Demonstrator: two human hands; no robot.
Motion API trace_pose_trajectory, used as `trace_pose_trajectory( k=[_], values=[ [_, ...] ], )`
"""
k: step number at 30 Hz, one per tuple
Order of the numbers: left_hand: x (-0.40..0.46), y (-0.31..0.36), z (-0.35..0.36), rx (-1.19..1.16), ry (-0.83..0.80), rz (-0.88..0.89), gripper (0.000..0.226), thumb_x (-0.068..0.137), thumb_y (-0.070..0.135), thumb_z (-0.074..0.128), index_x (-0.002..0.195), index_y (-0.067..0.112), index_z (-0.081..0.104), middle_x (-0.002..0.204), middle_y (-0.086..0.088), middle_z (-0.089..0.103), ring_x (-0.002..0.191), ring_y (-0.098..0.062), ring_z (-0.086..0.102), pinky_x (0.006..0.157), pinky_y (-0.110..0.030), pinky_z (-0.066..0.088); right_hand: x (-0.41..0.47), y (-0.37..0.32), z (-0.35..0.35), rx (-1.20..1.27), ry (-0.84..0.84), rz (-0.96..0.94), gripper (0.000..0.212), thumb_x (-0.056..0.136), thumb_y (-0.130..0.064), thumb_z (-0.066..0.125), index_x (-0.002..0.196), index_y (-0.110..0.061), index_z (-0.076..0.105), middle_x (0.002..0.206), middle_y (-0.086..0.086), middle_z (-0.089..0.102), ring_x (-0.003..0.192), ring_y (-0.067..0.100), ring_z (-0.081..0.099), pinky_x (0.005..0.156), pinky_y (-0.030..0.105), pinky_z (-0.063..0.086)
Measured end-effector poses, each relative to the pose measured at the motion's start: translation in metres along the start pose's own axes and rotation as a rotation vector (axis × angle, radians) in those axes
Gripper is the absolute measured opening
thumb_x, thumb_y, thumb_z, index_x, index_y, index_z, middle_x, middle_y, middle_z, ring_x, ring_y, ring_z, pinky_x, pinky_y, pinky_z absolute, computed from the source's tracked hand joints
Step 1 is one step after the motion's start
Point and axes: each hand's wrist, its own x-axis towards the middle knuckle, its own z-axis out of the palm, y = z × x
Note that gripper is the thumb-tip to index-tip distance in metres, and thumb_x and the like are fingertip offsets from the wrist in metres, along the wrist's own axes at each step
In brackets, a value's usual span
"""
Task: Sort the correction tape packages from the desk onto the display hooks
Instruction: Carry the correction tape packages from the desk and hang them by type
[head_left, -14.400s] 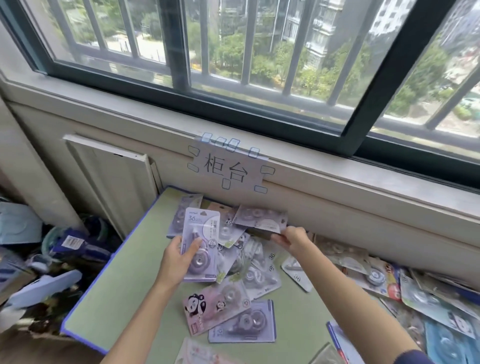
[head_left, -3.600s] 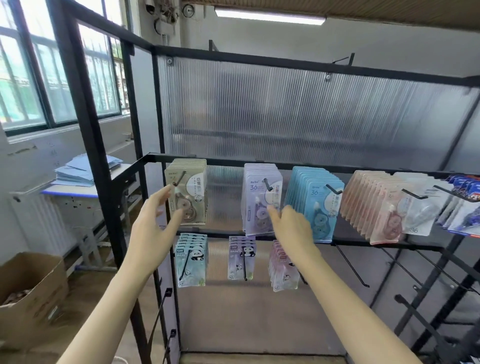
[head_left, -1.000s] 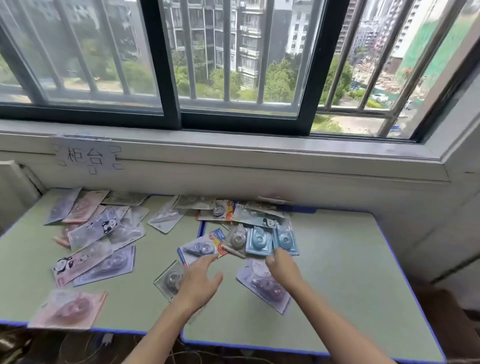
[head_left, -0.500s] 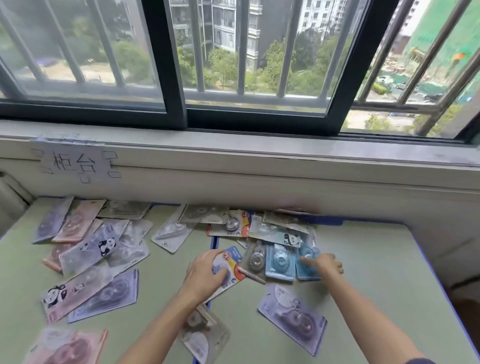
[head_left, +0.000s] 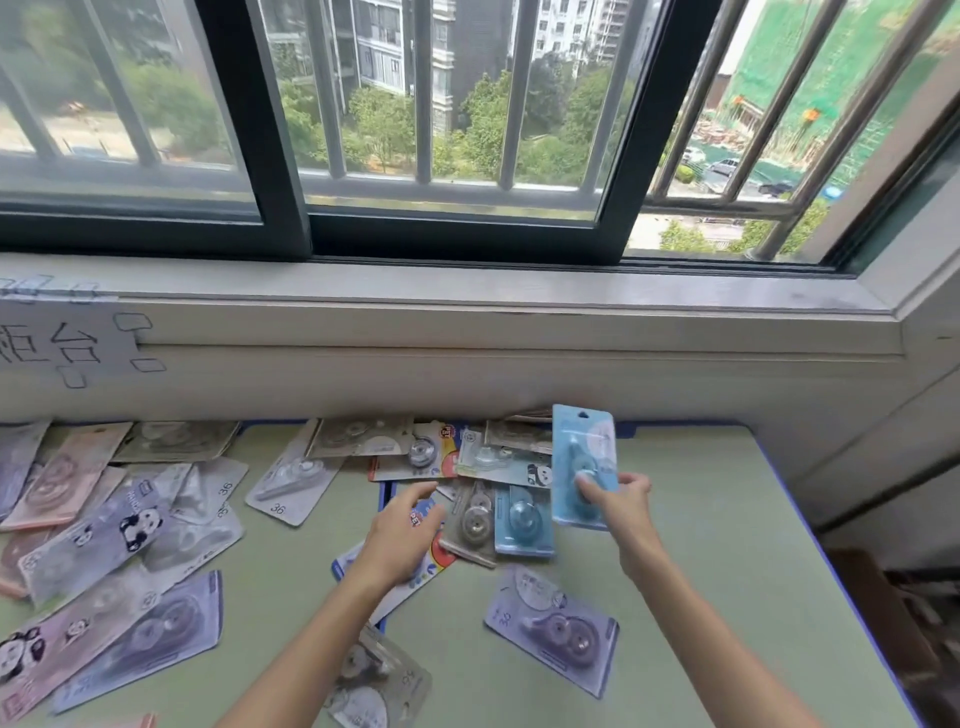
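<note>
1. Here, our desk (head_left: 727, 545), green-topped under the window (head_left: 457, 130), is spread with many packs; no hooks are in view.
2. To our left lies a loose heap (head_left: 119, 545) of grey, pink and purple packs, overlapping.
3. Our left hand (head_left: 402, 535) hovers over a red and blue pack (head_left: 434, 561), fingers relaxed, holding nothing.
4. Our right hand (head_left: 618, 506) pinches the blue pack (head_left: 584, 462) near its lower end, held upright above the desk.
5. We judge the pack light, its card stiff but bendable and its blister slippery; the card edge beside the blister gives the best hold.
6. Its hang hole (head_left: 583, 414) sits at the top, free for a hook.
</note>
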Motion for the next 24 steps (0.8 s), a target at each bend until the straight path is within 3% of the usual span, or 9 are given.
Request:
trace_pose_trajectory(
  k=[3, 5, 7, 10, 12, 14, 17, 20, 24],
  values=[
    [-0.001, 0.015, 0.004, -0.175, -0.03, -0.014, 0.033, 0.103, 0.039, 0.042, 0.127, 0.022, 0.057, 0.123, 0.01, 0.058, 0.112, -0.006, 0.053, 0.072, 0.0, 0.039, -0.03, -0.016, 0.04, -0.007, -0.266, -0.027, 0.042, 0.088, -0.016, 0.068, 0.116, -0.009, 0.037, 0.106, 0.004, 0.056, 0.089, 0.012, 0.06, 0.067, 0.025, 0.051],
    [0.0, 0.02, 0.003, -0.329, -0.053, -0.012, 0.033, 0.101, 0.051, 0.039, 0.116, 0.03, 0.06, 0.117, 0.017, 0.062, 0.104, 0.001, 0.058, 0.078, -0.004, 0.042, -0.041, -0.015, 0.064, -0.044, -0.35, -0.044, 0.043, 0.086, -0.02, 0.069, 0.118, -0.011, 0.04, 0.116, 0.01, 0.058, 0.098, 0.019, 0.063, 0.079, 0.034, 0.056],
    [0.001, 0.02, 0.0, -0.495, -0.029, -0.042, 0.039, 0.097, 0.053, 0.047, 0.114, 0.023, 0.065, 0.112, 0.007, 0.071, 0.099, -0.006, 0.067, 0.085, -0.022, 0.052, -0.049, -0.015, 0.084, -0.076, -0.416, -0.099, 0.04, 0.087, -0.022, 0.069, 0.116, -0.013, 0.043, 0.113, 0.009, 0.061, 0.095, 0.018, 0.064, 0.071, 0.028, 0.056],
    [-0.001, 0.014, -0.012, -0.559, 0.126, -0.084, 0.025, 0.096, 0.024, 0.06, 0.117, 0.01, 0.06, 0.107, -0.007, 0.07, 0.086, -0.013, 0.07, 0.062, -0.016, 0.054, -0.048, -0.013, 0.104, -0.214, -0.505, -0.204, 0.03, 0.092, -0.032, 0.063, 0.113, -0.015, 0.051, 0.107, 0.0, 0.061, 0.098, 0.017, 0.062, 0.076, 0.026, 0.052],
    [-0.003, 0.005, -0.023, -0.539, 0.189, -0.087, 0.025, 0.095, 0.019, 0.063, 0.117, 0.009, 0.059, 0.108, -0.007, 0.069, 0.088, -0.013, 0.068, 0.057, -0.013, 0.051, -0.034, -0.008, 0.109, -0.298, -0.408, -0.227, 0.033, 0.092, -0.032, 0.061, 0.116, -0.012, 0.052, 0.114, 0.004, 0.059, 0.104, 0.018, 0.058, 0.085, 0.027, 0.047],
    [-0.006, -0.006, -0.035, -0.559, 0.217, -0.092, 0.024, 0.094, 0.018, 0.063, 0.117, 0.011, 0.059, 0.107, -0.004, 0.07, 0.092, -0.015, 0.068, 0.058, -0.013, 0.051, -0.01, -0.004, 0.108, -0.399, -0.108, -0.184, 0.044, 0.091, -0.028, 0.061, 0.124, -0.003, 0.045, 0.125, 0.016, 0.051, 0.114, 0.028, 0.05, 0.094, 0.034, 0.04],
    [-0.011, -0.021, -0.05, -0.577, 0.264, -0.116, 0.021, 0.094, 0.018, 0.063, 0.115, 0.014, 0.06, 0.105, -0.004, 0.07, 0.094, -0.018, 0.068, 0.064, -0.018, 0.049, 0.024, 0.001, 0.099, -0.497, 0.199, 0.054, 0.064, 0.09, -0.029, 0.062, 0.133, 0.007, 0.03, 0.139, 0.03, 0.032, 0.128, 0.042, 0.033, 0.106, 0.041, 0.029],
    [-0.016, -0.037, -0.061, -0.599, 0.299, -0.132, 0.019, 0.094, 0.017, 0.063, 0.113, 0.016, 0.061, 0.107, -0.005, 0.07, 0.094, -0.02, 0.068, 0.068, -0.024, 0.049, 0.045, 0.004, 0.089, -0.47, 0.22, 0.299, 0.068, 0.089, -0.037, 0.065, 0.134, 0.004, 0.035, 0.142, 0.027, 0.027, 0.128, 0.038, 0.03, 0.107, 0.039, 0.03],
    [-0.019, -0.05, -0.069, -0.622, 0.312, -0.156, 0.02, 0.094, 0.017, 0.063, 0.113, 0.015, 0.063, 0.105, -0.005, 0.072, 0.093, -0.02, 0.068, 0.069, -0.026, 0.049, 0.058, 0.012, 0.084, -0.464, 0.16, 0.324, 0.051, 0.089, -0.028, 0.067, 0.125, 0.004, 0.05, 0.134, 0.027, 0.041, 0.118, 0.036, 0.042, 0.095, 0.036, 0.039]
  ],
)
